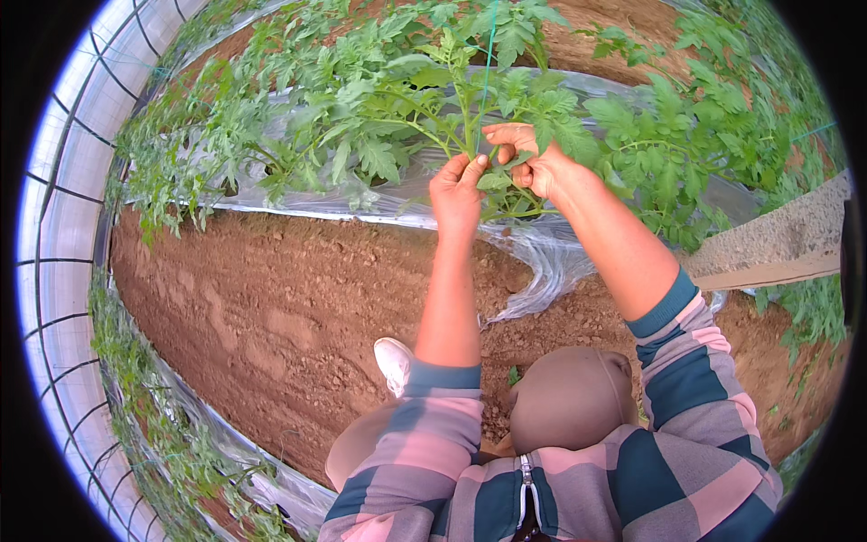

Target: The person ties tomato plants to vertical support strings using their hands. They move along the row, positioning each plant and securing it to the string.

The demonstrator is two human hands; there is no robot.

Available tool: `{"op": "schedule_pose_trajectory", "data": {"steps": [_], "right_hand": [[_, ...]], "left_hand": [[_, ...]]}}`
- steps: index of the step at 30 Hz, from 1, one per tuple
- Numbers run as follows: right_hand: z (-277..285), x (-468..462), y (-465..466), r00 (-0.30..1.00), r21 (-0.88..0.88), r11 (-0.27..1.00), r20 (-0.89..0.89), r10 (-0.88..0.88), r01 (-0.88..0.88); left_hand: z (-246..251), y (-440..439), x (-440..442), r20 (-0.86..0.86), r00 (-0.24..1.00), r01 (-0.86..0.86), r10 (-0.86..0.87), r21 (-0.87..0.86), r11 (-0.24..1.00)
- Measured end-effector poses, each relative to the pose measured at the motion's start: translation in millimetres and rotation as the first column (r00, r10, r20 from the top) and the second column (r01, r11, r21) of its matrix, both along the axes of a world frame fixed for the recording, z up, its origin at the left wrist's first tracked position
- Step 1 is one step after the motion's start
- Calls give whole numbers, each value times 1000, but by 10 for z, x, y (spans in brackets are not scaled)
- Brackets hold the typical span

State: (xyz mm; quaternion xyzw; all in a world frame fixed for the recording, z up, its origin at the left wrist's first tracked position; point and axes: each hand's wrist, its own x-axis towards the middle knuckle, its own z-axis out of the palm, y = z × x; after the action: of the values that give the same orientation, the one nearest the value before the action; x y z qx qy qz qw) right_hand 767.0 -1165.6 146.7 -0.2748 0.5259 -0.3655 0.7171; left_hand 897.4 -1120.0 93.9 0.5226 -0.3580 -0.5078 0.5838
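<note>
A leafy tomato plant (467, 112) stands before me at the top middle. Beside its main stem a thin green twine (489, 61) runs upward out of view. My left hand (457, 193) pinches at the lower part of the stem with thumb and forefinger; whether the twine also lies in that pinch cannot be told. Just to the right, my right hand (523, 152) is at the twine, with its forefinger stretched towards it and the other fingers curled. Leaves partly cover this hand, and what lies between its fingers is hidden.
Clear plastic mulch film (406, 213) covers the planted bed, its loose edge bunched on the soil path (271, 325). More tomato plants (237, 146) grow on both sides. A concrete post (772, 237) juts in at the right. The greenhouse's film wall (61, 223) curves along the left.
</note>
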Motion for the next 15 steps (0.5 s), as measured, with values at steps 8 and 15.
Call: {"op": "schedule_pose_trajectory", "data": {"steps": [8,15], "right_hand": [[-85,95,-43,994,5,995,28,-102,101],[-91,113,-7,993,2,994,54,-105,105]], "left_hand": [[-62,-10,-20,-106,994,-1,-2,-29,1000],[-87,-19,7,-89,996,-17,16,-14,1000]]}}
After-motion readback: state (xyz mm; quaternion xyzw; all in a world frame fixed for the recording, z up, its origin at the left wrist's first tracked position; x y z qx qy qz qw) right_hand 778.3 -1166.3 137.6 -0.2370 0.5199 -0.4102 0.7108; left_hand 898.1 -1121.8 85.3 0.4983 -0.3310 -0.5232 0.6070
